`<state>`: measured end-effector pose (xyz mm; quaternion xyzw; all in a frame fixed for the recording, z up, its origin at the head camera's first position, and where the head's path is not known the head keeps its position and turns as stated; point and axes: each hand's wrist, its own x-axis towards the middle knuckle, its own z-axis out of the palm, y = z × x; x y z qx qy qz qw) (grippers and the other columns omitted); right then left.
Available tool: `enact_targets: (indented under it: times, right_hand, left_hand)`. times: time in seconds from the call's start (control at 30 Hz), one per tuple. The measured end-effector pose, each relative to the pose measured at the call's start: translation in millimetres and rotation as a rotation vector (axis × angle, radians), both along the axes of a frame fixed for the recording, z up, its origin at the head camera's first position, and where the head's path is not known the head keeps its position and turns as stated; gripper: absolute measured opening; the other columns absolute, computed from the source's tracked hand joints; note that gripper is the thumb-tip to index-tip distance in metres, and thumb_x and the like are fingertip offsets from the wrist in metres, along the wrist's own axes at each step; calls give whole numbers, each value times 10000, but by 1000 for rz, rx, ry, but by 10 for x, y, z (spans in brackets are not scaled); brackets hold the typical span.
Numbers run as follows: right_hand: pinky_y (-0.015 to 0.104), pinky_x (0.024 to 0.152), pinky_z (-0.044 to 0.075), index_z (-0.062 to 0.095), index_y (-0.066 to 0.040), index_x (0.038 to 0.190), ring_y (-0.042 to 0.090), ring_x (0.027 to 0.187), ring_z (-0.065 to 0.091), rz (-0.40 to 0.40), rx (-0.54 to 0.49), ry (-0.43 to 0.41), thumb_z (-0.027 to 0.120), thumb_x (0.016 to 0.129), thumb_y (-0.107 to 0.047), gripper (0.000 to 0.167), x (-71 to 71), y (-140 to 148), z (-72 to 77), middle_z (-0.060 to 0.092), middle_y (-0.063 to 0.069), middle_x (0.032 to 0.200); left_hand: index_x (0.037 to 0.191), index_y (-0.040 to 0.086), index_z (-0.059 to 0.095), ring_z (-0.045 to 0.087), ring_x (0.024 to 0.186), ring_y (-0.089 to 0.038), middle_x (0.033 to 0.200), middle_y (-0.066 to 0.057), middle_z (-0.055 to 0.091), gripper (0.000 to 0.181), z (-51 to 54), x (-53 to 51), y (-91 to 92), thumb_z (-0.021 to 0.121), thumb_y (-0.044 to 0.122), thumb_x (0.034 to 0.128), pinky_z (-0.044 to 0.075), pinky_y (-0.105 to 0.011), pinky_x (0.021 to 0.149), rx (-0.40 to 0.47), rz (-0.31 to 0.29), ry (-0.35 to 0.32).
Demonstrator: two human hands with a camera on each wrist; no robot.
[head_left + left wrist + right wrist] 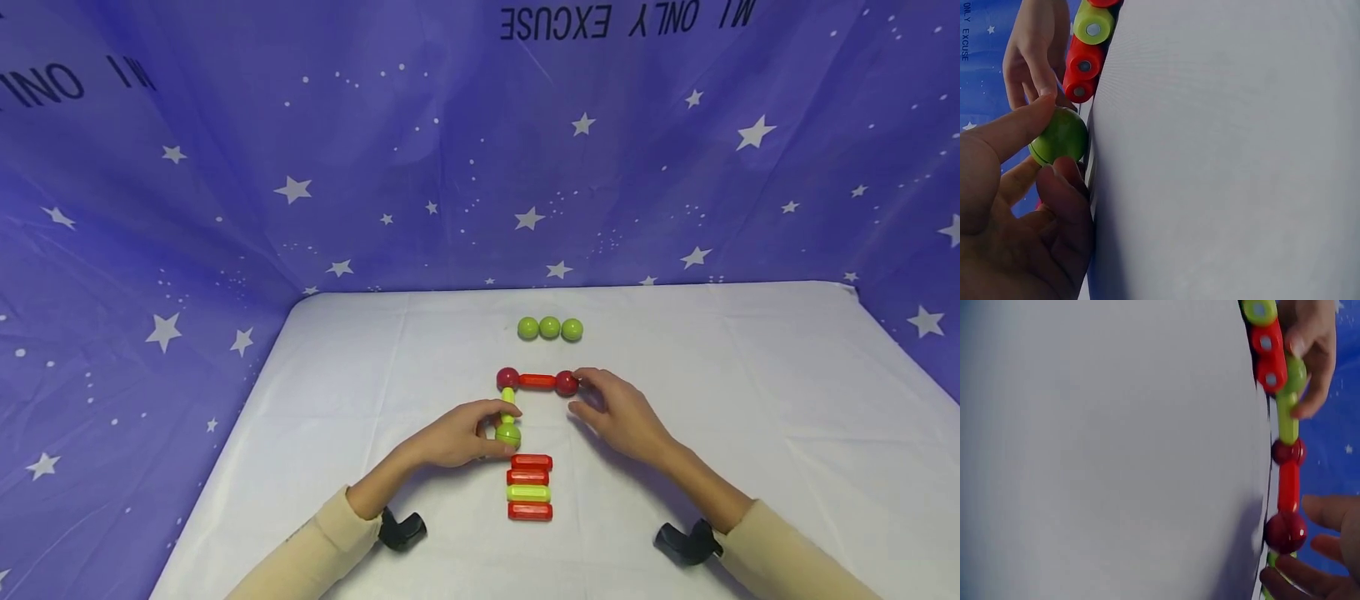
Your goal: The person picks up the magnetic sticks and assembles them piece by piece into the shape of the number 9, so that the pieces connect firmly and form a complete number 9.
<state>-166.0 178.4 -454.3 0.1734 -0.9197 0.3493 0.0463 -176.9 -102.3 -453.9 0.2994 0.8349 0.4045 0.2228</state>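
Observation:
An L-shaped chain lies on the white table: a dark red ball (507, 378) at its corner, a red rod (537, 382) running right to a second dark red ball (566, 383), and a yellow-green rod (508, 400) running down to a green ball (507, 435). My left hand (457, 435) holds that green ball between thumb and fingers; the left wrist view shows the ball (1063, 137) in its grasp. Beside the right-hand dark red ball is my right hand (618, 417), fingers loosely bent around its far side. Whether a fingertip touches the ball, I cannot tell.
Just below the chain, several loose rods lie stacked in a column, red ones (530, 511) and a yellow-green one (528, 493). Three green balls (550, 327) sit in a row farther back. A purple star-printed cloth (465, 167) hangs behind the table (750, 367).

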Motion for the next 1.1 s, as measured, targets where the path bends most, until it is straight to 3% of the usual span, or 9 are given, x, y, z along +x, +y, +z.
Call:
enact_targets:
  times: [0.17, 0.43, 0.63, 1.1]
  right_hand:
    - [504, 872, 501, 647, -36, 1204, 291, 1003, 619, -32, -45, 41, 778, 844, -103, 388, 200, -58, 22, 638, 107, 1099]
    - [418, 859, 515, 693, -80, 1095, 160, 947, 627, 184, -121, -101, 746, 891, -160, 226, 407, -217, 89, 679, -17, 1033]
    - [371, 849, 512, 691, -93, 1107, 135, 927, 607, 277, -81, -151, 730, 909, -193, 225, 453, -310, 73, 674, -44, 1038]
    - [368, 848, 505, 722, -164, 1047, 81, 884, 579, 265, -9, -158, 743, 886, -124, 168, 448, -355, 9, 669, -132, 972]
  left_hand:
    - [1324, 133, 581, 520, 743, -119, 1035, 20, 549, 483, 13, 1, 0, 752, 264, 892, 454, -271, 688, 1, -9, -3]
    - [1318, 136, 578, 520, 739, -121, 1038, 18, 544, 475, 12, 2, -13, 748, 271, 896, 454, -281, 690, -7, -2, 1]
    - [1320, 128, 575, 522, 720, -112, 1043, 19, 543, 479, 26, 5, -14, 749, 266, 896, 453, -275, 683, -3, -3, 8]
    - [1295, 131, 590, 506, 722, -118, 1023, 29, 543, 445, 39, 28, 3, 738, 276, 902, 432, -285, 693, -1, 3, 14]
